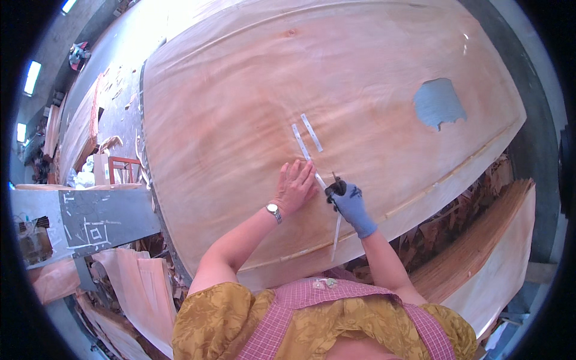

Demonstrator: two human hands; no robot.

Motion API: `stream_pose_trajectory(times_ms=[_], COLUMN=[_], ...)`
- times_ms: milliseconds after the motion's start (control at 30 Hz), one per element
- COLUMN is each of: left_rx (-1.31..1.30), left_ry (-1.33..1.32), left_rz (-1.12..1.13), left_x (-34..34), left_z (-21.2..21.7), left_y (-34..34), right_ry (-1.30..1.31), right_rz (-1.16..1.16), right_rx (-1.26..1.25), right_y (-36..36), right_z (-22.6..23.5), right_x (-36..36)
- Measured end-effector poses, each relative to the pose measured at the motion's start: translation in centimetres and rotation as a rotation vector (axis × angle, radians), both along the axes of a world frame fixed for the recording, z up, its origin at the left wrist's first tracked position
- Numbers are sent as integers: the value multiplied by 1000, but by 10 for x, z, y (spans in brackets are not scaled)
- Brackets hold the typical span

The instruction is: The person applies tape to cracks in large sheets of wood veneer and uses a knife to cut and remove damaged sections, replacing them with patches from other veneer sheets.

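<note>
A large pale wood veneer sheet [228,120] spreads out before me. Bare and wearing a wristwatch [273,210], my left hand [296,187] lies with fingers stretched on the sheet, fingertips at a strip of white tape [301,143]. Just to its right, my right hand [347,201], in a blue-grey glove with dark fingertips, is closed on the tape, whose loose tail [336,239] hangs toward me. A thin dark stick-like piece [334,176] pokes out above that fist; its kind is unclear. A second, shorter tape strip [311,132] lies beside the first.
A ragged hole [440,104] in the sheet at right shows a grey-blue surface. Stacked veneer [480,252] stands at lower right, with scraps beside it. More veneer [141,282] lies at lower left, near a grey surface [114,219]. A red-brown frame [124,169] stands at left.
</note>
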State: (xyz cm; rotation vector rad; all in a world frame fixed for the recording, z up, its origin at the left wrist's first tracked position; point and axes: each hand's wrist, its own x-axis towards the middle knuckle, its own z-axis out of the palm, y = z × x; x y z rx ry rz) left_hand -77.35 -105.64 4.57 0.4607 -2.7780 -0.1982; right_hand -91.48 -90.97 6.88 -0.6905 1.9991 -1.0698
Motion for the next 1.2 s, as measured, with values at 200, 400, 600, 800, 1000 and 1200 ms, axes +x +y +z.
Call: stream_pose_trajectory(times_ms=[200,400,600,800,1000,1200], left_rx=[31,162,6,230,29,74], left_ry=[17,-88,247,78,-47,-10], left_rz=[-2,213,114,-272,-309,-390], left_x=[2,-83,-230,-285,-313,-319], left_z=[10,58,71,36,-25,-51], left_y=[-1,-16,54,200,214,211], right_ry=[-231,-729,61,58,89,-143], right_rz=[96,249,165,-474,-690,-357], right_rx=[41,-229,-342,-328,194,475], right_y=[6,28,66,231,452,522], right_z=[43,141,144,111,-157,-379], right_x=[-30,3,43,12,20,68])
